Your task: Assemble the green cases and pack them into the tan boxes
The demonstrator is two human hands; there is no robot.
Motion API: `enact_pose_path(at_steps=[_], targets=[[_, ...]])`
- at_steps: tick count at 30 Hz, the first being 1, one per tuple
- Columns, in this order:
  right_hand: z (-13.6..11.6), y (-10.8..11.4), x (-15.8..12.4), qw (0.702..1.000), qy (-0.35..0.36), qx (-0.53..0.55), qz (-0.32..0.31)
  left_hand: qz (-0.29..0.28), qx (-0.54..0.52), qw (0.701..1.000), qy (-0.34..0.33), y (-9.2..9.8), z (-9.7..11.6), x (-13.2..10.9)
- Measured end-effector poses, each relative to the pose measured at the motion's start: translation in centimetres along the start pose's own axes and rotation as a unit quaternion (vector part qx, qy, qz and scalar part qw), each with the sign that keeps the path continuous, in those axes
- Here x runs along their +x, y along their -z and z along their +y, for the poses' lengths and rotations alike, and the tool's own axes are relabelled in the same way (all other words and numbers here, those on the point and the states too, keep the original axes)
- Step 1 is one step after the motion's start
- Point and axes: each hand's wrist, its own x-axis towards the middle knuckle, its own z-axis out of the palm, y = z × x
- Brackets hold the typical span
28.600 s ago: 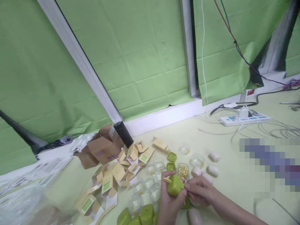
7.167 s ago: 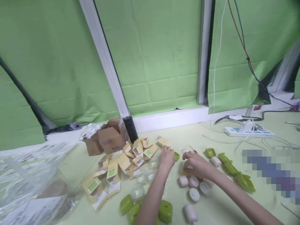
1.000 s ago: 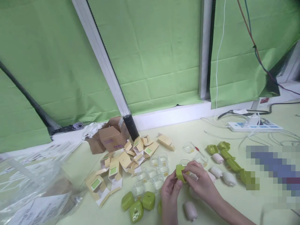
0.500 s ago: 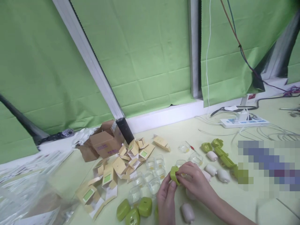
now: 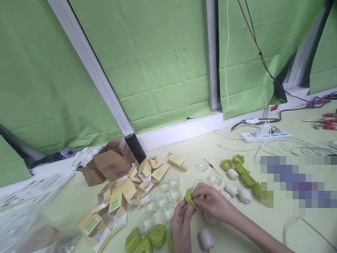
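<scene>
A small green plastic shell [image 5: 189, 197] is held up just above the table between my two hands. My left hand [image 5: 181, 223] is closed on its lower left side, with the thumb along the near edge. The fingers of my right hand [image 5: 212, 202] are pinched at its open right side; whether they hold a smaller part inside is hidden. Left of my hands stand several clear plastic cups [image 5: 168, 211]. Several glossy green rounded housings [image 5: 158, 235] sit below them. A pale pink rounded piece [image 5: 206, 239] lies near my right forearm.
Opened cardboard packages [image 5: 129, 189] lie left, before a brown box [image 5: 113, 163] and a black cylinder [image 5: 135, 147]. At right are more pale pieces [image 5: 244, 195], a row of green shells [image 5: 249, 180], and a power strip [image 5: 265, 135] with loose cables. Plastic bags [image 5: 21, 225] lie far left.
The camera view has turned slightly right, so everything sits further left in the picture. Both hands keep their hold on the green shell, with little visible movement of the fingers.
</scene>
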Motion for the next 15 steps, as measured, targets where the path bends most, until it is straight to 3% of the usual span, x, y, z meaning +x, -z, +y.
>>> enact_pose_path(at_steps=[4,9,15], targets=[[-0.18,-0.21,-0.28,0.998,-0.040,0.005,0.038,0.018,-0.006,1.000,0.005,-0.37,0.09,-0.08],[-0.30,-0.58,-0.57,0.997,-0.044,0.007,0.057,-0.019,-0.005,1.000,0.003,-0.37,0.03,-0.18],[-0.10,-0.32,-0.01,0.999,-0.007,0.022,0.024,-0.012,-0.003,1.000,0.004,0.10,-0.29,-0.03]])
